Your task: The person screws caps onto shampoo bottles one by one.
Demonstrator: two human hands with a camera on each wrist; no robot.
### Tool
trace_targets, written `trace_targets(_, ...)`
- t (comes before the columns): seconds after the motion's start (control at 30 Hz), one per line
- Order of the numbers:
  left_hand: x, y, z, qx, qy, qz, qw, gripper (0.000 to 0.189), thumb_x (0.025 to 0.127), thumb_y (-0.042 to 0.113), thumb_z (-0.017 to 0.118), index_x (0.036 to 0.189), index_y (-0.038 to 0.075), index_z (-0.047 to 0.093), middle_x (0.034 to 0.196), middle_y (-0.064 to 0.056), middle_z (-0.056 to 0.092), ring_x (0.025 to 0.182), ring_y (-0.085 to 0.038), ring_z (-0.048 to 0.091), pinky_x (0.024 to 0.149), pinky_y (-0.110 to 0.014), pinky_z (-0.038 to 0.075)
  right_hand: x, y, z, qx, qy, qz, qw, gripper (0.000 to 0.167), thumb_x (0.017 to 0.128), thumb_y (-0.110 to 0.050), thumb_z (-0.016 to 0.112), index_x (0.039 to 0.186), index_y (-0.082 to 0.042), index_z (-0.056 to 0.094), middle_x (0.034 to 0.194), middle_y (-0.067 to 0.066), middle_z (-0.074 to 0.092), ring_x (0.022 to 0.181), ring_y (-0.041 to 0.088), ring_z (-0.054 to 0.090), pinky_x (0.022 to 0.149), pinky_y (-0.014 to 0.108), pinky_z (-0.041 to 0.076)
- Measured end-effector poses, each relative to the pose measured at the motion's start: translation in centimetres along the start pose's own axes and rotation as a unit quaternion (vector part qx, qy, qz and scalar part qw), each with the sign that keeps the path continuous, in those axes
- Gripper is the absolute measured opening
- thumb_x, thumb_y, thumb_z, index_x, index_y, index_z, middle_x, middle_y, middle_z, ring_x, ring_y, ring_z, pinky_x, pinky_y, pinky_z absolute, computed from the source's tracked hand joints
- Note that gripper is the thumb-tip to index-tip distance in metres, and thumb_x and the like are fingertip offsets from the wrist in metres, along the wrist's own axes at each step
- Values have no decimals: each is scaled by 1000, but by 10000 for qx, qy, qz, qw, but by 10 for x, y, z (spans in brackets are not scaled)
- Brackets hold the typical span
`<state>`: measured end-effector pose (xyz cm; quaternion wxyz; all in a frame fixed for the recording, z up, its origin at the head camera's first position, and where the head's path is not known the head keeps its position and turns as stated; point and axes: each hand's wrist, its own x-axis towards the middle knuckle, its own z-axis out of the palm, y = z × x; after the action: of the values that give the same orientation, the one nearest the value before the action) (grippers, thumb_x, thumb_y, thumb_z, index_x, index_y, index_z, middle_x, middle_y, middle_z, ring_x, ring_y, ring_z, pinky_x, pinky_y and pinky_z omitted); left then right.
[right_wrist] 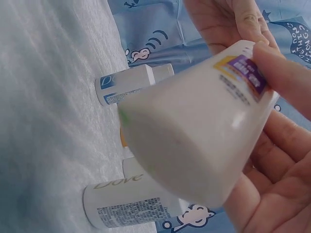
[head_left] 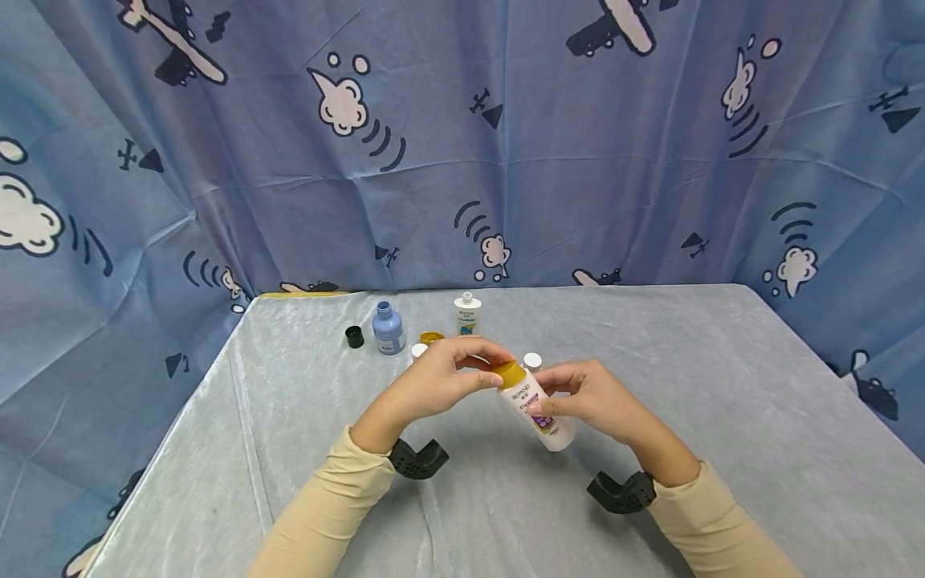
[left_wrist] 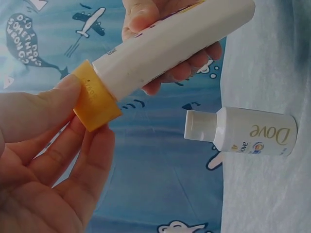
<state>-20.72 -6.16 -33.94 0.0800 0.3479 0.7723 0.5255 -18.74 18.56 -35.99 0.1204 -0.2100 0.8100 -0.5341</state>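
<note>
Open room at right, obstacles beyond

A hand could pass over the grey cloth-covered table [head_left: 730, 369] right of the right hand [head_left: 591, 396]. Beyond the left hand [head_left: 444, 377], a squat blue plastic bottle [head_left: 389, 331], a small round black cap [head_left: 354, 337] and a narrow-necked white bottle [head_left: 467, 315] obstruct. A tilted yellow-capped white plastic bottle [head_left: 521, 394] spans the gap between the hands.

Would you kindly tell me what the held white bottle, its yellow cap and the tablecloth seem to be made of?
White bottle: probably satin plastic, given soft highlights. Yellow cap: likely matte plastic, with seemingly moulded marks. Tablecloth: apparently velvety fabric, from sheen and creases.
</note>
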Motion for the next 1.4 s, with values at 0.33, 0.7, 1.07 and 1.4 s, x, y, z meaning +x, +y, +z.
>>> trace_targets(0.33,0,-1,-2,-268,130,-232,9993,31,91,8,71,121,1,69,121,-15,69,109,-22,68,92,-26,56,1,-1,0,146,44,117,9998,36,84,-12,78,114,6,70,100,16,73,89,11,65,74,31,56)
trace_targets(0.7,1,1,-3,-412,1046,-1730,9785,30,85,29,79,106,8,74,98,-5,77,82,-12,69,80,-31,57,2,-5,10,-108,750,430,9962,35,82,-19,82,110,0,73,97,14,71,77,18,72,66,32,60)
trace_targets(1.07,5,-1,6,-205,1182,-2050,9714,28,80,38,82,96,16,78,85,1,76,72,-11,67,65,-26,47,2,-2,21,-289,1072,131,9937,30,80,-16,83,104,0,74,102,20,71,77,19,74,63,30,61)
trace_targets(1.4,5,-2,11,-139,1293,-1698,9769,25,83,32,81,96,12,78,89,-2,76,78,-9,66,71,-26,53,2,-3,24,-417,1241,45,9914,30,79,-17,84,104,-1,74,104,20,72,77,19,75,62,28,60)
